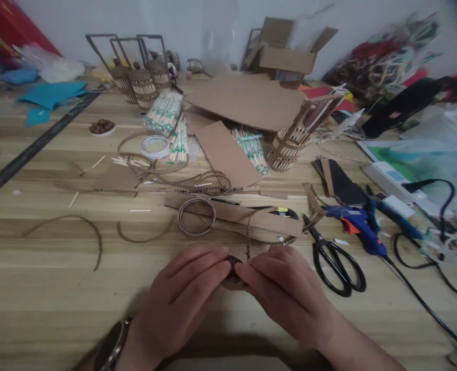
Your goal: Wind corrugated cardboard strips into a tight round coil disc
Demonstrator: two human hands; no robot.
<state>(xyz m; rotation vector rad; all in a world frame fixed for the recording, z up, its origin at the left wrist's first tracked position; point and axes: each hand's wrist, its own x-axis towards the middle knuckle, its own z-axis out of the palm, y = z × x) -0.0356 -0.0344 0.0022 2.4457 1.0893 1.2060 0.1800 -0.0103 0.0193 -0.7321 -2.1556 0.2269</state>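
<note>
Between my fingertips, low in the middle of the head view, is a small round coil of brown corrugated cardboard strip (pixel 233 275). My left hand (pixel 193 281) grips its left side, the fingers pressed together. My right hand (pixel 286 286) pinches the right side. A loose end of the strip (pixel 248 232) rises from the coil and bends to the right above my right hand; much of the coil is hidden by my fingers. Just beyond lie a roll of tape (pixel 196 216) and a long cardboard piece (pixel 259 219).
Black-handled scissors (pixel 335 263) and a blue glue gun (pixel 358 226) with its cord lie to the right. Cardboard strips (pixel 97 237) are scattered left. Farther back stand stick-covered lanterns (pixel 142 87), bundled sticks (pixel 164 111), a cardboard sheet (pixel 247 100) and a bowl of brown balls (pixel 102 128).
</note>
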